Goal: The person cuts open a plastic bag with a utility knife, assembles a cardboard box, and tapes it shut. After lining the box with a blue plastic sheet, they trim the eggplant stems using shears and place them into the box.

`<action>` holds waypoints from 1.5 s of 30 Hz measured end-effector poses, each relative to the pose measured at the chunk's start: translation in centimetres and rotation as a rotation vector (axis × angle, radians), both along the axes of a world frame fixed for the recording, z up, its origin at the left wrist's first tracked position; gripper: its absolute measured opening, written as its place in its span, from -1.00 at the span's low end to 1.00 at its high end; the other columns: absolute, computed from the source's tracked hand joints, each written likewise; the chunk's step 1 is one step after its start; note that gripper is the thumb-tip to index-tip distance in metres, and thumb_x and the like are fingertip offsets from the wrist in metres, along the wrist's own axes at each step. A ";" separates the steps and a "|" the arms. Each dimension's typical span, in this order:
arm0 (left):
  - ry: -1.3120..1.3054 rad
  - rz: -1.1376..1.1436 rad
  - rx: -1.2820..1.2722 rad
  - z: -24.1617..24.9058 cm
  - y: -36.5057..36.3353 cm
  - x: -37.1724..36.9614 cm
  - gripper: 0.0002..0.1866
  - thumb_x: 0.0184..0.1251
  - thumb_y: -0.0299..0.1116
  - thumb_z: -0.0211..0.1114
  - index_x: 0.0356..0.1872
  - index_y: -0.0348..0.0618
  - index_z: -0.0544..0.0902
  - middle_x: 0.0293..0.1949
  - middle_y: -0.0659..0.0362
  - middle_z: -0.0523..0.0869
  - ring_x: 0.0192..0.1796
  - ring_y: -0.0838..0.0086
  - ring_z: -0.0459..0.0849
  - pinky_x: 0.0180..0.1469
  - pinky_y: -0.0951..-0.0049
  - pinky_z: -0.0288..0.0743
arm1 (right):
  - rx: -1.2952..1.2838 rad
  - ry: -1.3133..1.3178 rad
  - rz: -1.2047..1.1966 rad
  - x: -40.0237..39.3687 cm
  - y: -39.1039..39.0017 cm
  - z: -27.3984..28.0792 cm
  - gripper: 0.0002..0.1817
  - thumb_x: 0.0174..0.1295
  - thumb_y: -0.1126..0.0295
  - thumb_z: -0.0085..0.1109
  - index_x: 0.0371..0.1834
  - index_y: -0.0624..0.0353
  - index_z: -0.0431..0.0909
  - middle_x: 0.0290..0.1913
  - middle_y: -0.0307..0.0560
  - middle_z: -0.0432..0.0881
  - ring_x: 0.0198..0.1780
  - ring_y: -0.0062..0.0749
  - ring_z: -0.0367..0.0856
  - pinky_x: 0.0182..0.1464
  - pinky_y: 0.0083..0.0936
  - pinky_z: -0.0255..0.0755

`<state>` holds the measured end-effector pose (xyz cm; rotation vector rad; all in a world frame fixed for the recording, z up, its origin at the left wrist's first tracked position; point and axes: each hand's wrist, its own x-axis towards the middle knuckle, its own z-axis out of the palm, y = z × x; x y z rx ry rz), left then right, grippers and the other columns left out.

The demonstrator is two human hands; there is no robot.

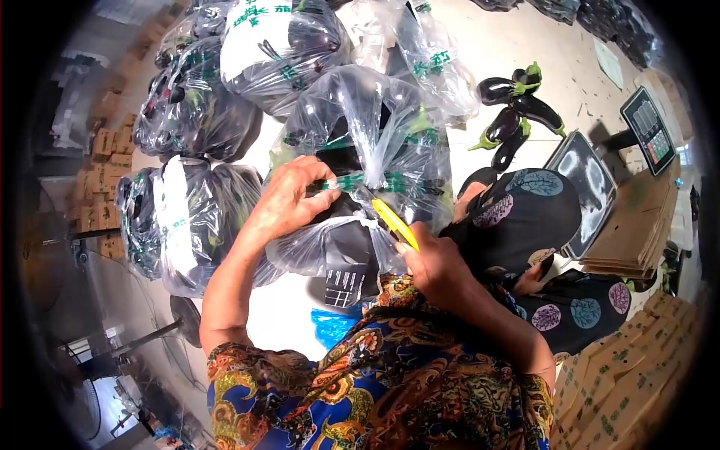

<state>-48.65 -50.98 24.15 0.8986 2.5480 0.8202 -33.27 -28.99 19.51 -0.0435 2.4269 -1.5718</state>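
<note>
In the head view, a clear plastic bag with green print stands right in front of me, packed with dark eggplants. Its plastic is gathered to a twisted neck near the middle. My left hand is closed, thumb and fingers pinching the bag's plastic left of the neck. My right hand grips a yellow utility knife, its tip end pointing up and left at the gathered plastic. Below the knife lies a knotted part of the bag, beside a black piece with white print.
More filled bags stand at the left and back. Loose eggplants lie at the right, near a scale and stacked flat cardboard. A person in dark patterned clothing is close on my right. Blue plastic lies below.
</note>
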 end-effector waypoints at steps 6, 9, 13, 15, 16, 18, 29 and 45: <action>-0.030 0.037 0.010 0.1 0.1 0.0 -0.76 0.16 -0.29 0.34 -0.33 -0.29 0.62 -0.40 0.04 0.59 -0.28 0.22 0.58 -0.27 0.30 0.36 | 0.111 0.124 0.075 0.3 0.0 -1.1 -0.79 0.33 0.38 0.10 -0.21 0.25 0.29 -0.64 0.19 0.46 -0.53 0.22 0.52 -0.52 -0.04 0.32; 0.018 0.007 -0.017 -0.1 0.1 0.3 -0.77 0.17 -0.29 0.32 -0.36 -0.29 0.61 -0.41 0.02 0.59 -0.25 0.14 0.57 -0.21 0.26 0.36 | 0.069 0.043 0.065 0.1 -0.4 -1.2 -0.76 0.34 0.34 0.07 -0.22 0.29 0.26 -0.61 0.24 0.49 -0.51 0.28 0.51 -0.48 0.05 0.34; 0.084 0.000 -0.005 -0.2 0.4 0.9 -0.78 0.18 -0.31 0.28 -0.41 -0.30 0.59 -0.43 0.02 0.58 -0.26 0.09 0.53 -0.13 0.20 0.34 | -0.047 0.016 0.024 -1.6 -2.1 -0.8 -0.76 0.35 0.33 0.06 -0.21 0.27 0.26 -0.59 0.26 0.51 -0.50 0.27 0.52 -0.46 0.04 0.33; 0.103 0.000 0.008 -0.3 0.6 1.2 -0.78 0.17 -0.31 0.29 -0.41 -0.30 0.59 -0.43 0.02 0.58 -0.26 0.08 0.54 -0.12 0.20 0.34 | -0.036 -0.041 0.025 -3.5 -3.2 -1.0 -0.77 0.35 0.34 0.04 -0.20 0.25 0.25 -0.59 0.27 0.52 -0.46 0.27 0.55 -0.42 0.07 0.34; 0.113 0.007 0.012 -0.4 0.5 1.3 -0.78 0.17 -0.31 0.29 -0.41 -0.30 0.59 -0.43 0.03 0.58 -0.26 0.08 0.54 -0.12 0.20 0.34 | -0.003 -0.005 0.018 -4.1 -3.5 -1.5 -0.77 0.35 0.34 0.04 -0.20 0.24 0.25 -0.58 0.27 0.52 -0.45 0.27 0.55 -0.42 0.07 0.34; 0.089 0.022 0.046 -0.5 0.1 1.0 -0.80 0.14 -0.34 0.28 -0.45 -0.31 0.59 -0.45 0.04 0.58 -0.30 0.15 0.56 -0.16 0.25 0.36 | 0.058 0.065 0.000 -4.8 -4.1 -2.4 -0.77 0.35 0.34 0.04 -0.21 0.24 0.24 -0.58 0.26 0.53 -0.45 0.28 0.55 -0.41 0.08 0.34; 0.010 0.158 0.104 -1.0 0.2 0.7 -0.83 0.07 -0.39 0.27 -0.50 -0.31 0.55 -0.50 0.11 0.54 -0.36 0.36 0.54 -0.25 0.39 0.36 | 0.120 -0.215 0.042 -1.0 -1.3 1.2 -0.76 0.38 0.29 0.01 -0.16 0.26 0.27 -0.52 0.26 0.57 -0.42 0.27 0.58 -0.41 0.05 0.40; 0.124 0.255 0.197 -1.1 -0.5 1.7 -0.80 0.19 -0.40 0.29 -0.48 -0.34 0.54 -0.50 0.12 0.55 -0.39 0.41 0.54 -0.29 0.43 0.37 | 0.038 0.102 0.055 -3.1 -3.6 -2.1 -0.75 0.29 0.36 0.14 -0.21 0.29 0.29 -0.58 0.30 0.53 -0.50 0.26 0.57 -0.47 0.05 0.41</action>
